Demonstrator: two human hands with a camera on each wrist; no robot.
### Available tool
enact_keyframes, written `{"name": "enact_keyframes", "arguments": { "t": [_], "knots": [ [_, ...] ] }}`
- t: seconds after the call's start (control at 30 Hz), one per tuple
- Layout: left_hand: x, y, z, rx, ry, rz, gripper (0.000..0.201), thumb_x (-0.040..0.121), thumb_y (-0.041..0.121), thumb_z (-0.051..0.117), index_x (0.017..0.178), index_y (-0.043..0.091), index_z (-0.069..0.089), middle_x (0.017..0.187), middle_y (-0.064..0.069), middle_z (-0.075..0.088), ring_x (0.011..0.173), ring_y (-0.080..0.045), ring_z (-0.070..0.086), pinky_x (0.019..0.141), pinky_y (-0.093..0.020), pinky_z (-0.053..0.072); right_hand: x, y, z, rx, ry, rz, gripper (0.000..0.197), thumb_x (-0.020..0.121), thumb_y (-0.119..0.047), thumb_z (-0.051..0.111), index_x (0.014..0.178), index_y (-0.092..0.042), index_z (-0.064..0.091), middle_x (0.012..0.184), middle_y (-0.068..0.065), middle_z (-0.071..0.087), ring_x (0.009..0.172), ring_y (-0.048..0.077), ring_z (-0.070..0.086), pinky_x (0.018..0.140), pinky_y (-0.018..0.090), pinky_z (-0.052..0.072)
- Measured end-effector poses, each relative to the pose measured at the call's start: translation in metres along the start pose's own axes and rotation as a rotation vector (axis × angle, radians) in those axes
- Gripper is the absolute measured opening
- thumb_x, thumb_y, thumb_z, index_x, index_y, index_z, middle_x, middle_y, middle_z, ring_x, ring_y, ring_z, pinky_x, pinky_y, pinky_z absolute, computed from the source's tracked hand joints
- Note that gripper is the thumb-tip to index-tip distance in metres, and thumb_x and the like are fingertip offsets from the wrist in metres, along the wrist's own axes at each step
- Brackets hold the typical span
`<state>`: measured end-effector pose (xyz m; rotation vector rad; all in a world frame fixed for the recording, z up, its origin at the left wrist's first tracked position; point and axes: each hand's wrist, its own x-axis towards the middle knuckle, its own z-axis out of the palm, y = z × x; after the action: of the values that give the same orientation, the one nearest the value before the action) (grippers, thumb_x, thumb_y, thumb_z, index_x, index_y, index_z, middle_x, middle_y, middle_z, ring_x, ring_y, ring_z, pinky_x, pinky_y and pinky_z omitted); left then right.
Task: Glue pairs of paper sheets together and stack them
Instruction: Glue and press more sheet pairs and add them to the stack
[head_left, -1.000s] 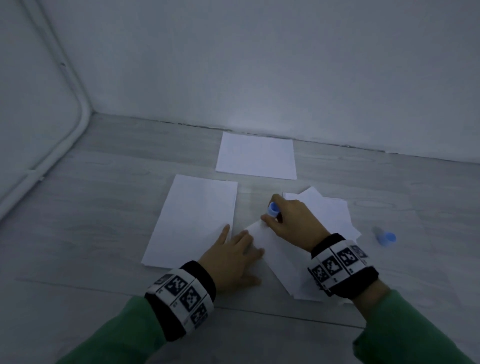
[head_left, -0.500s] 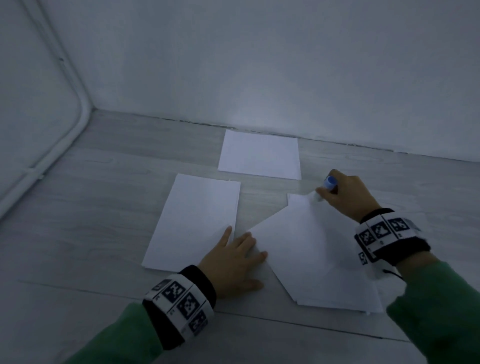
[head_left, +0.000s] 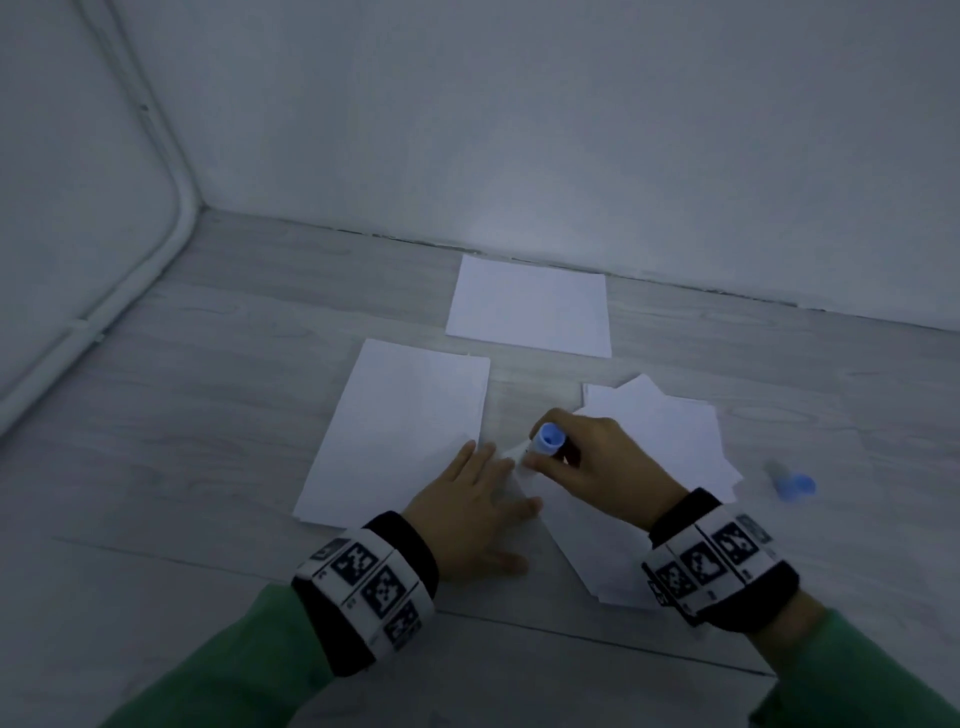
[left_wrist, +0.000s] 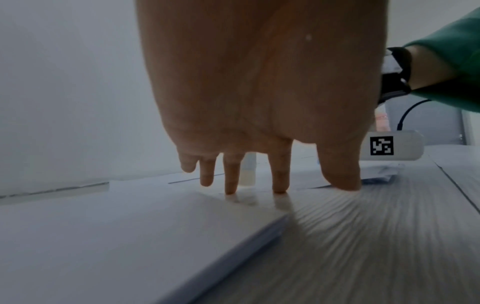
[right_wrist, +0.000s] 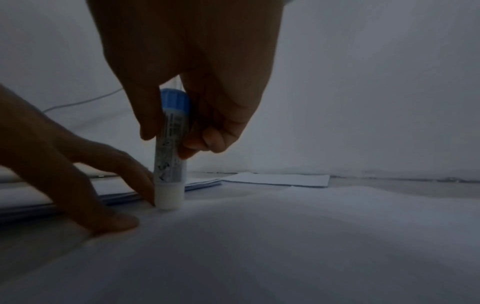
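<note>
My right hand (head_left: 587, 467) grips an uncapped glue stick (head_left: 545, 441) with a blue end, held upright. In the right wrist view the glue stick (right_wrist: 170, 156) presses its white tip onto the near left corner of the top sheet (right_wrist: 285, 236). That sheet tops a fanned pile of white paper (head_left: 670, 441) on the right. My left hand (head_left: 478, 512) lies flat with straight fingers (left_wrist: 231, 181) pressing that corner and the edge of a second paper stack (head_left: 400, 431) on the left. A third white sheet (head_left: 530, 306) lies further back near the wall.
The blue glue cap (head_left: 795, 486) lies on the grey wood floor (head_left: 208, 441) right of the fanned pile. A white wall (head_left: 519, 130) closes the back, and a white pipe (head_left: 130, 270) runs along the left corner.
My right hand with the glue stick has swept from the far corner of the sheet back to its near left corner, beside my left fingers. My left hand has stayed put.
</note>
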<state>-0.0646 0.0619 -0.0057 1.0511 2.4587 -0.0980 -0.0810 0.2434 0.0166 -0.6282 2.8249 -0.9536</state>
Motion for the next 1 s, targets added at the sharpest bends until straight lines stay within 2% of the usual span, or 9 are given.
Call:
{"name": "enact_keyframes", "arguments": {
  "t": [0.17,0.27,0.4,0.6,0.77,0.8,0.93,1.0],
  "knots": [
    [0.001,0.006,0.001,0.091,-0.029,0.028,0.076,0.082,0.073,0.037,0.147,0.041,0.014,0.154,-0.023,-0.002,0.141,-0.040,-0.009,0.110,-0.051,-0.018,-0.008,0.003,0.002,-0.022,-0.024,-0.007,0.021,0.088,-0.027,0.064,0.081,-0.011,0.052,0.063,-0.014,0.045,0.054,-0.001,0.042,0.056,0.010,0.033],
    [0.002,0.007,0.001,0.087,-0.055,0.015,0.077,0.081,0.076,0.033,0.147,0.041,0.013,0.155,-0.024,-0.004,0.142,-0.039,-0.010,0.107,-0.052,-0.022,-0.021,0.004,-0.001,-0.019,-0.040,-0.012,0.022,0.088,-0.026,0.064,0.084,-0.006,0.057,0.068,-0.007,0.052,0.055,0.000,0.043,0.058,0.010,0.034],
    [0.003,0.011,0.001,0.072,-0.091,-0.010,0.076,0.082,0.076,0.029,0.147,0.039,0.015,0.155,-0.025,-0.005,0.143,-0.033,-0.011,0.105,-0.050,-0.026,-0.045,0.006,-0.005,-0.005,-0.055,-0.020,0.019,0.088,-0.026,0.064,0.087,-0.008,0.057,0.073,-0.001,0.057,0.058,0.001,0.044,0.060,0.013,0.034],
    [0.000,0.013,-0.006,0.102,-0.126,-0.019,0.073,0.084,0.075,0.026,0.147,0.039,0.016,0.155,-0.024,-0.003,0.144,-0.033,-0.009,0.107,-0.055,-0.022,-0.078,0.005,-0.010,-0.001,-0.082,-0.020,0.019,0.089,-0.028,0.063,0.086,-0.010,0.057,0.074,-0.004,0.057,0.061,0.002,0.044,0.061,0.013,0.035],
    [-0.001,0.018,-0.012,0.107,-0.127,-0.027,0.070,0.085,0.072,0.027,0.146,0.038,0.021,0.154,-0.025,0.003,0.144,-0.033,-0.006,0.109,-0.059,-0.018,-0.094,0.001,-0.018,0.024,-0.175,0.023,0.020,0.088,-0.028,0.063,0.085,-0.009,0.058,0.076,0.002,0.061,0.061,0.005,0.046,0.061,0.018,0.039],
    [-0.001,0.019,-0.013,0.099,-0.120,-0.026,0.070,0.086,0.071,0.029,0.146,0.037,0.023,0.153,-0.026,0.005,0.143,-0.033,-0.005,0.109,-0.060,-0.017,-0.095,0.001,-0.022,0.082,-0.146,0.050,0.019,0.087,-0.026,0.064,0.084,-0.008,0.059,0.075,0.003,0.063,0.059,0.004,0.047,0.060,0.017,0.038],
    [0.004,0.024,-0.016,0.054,-0.074,-0.042,0.063,0.088,0.067,0.033,0.139,0.031,0.037,0.149,-0.027,0.018,0.143,-0.034,-0.001,0.110,-0.060,-0.016,-0.099,0.008,-0.035,0.232,0.164,0.156,0.009,0.085,-0.019,0.066,0.079,-0.014,0.061,0.063,-0.007,0.059,0.050,0.003,0.043,0.053,0.011,0.034],
    [0.008,0.028,-0.017,0.024,-0.047,-0.091,0.056,0.089,0.064,0.033,0.130,0.028,0.047,0.145,-0.028,0.027,0.142,-0.039,0.000,0.110,-0.060,-0.015,-0.101,0.009,-0.034,0.170,0.166,0.151,0.010,0.085,-0.017,0.066,0.079,-0.013,0.059,0.060,-0.010,0.055,0.050,0.004,0.043,0.053,0.010,0.033]
  ]
}}
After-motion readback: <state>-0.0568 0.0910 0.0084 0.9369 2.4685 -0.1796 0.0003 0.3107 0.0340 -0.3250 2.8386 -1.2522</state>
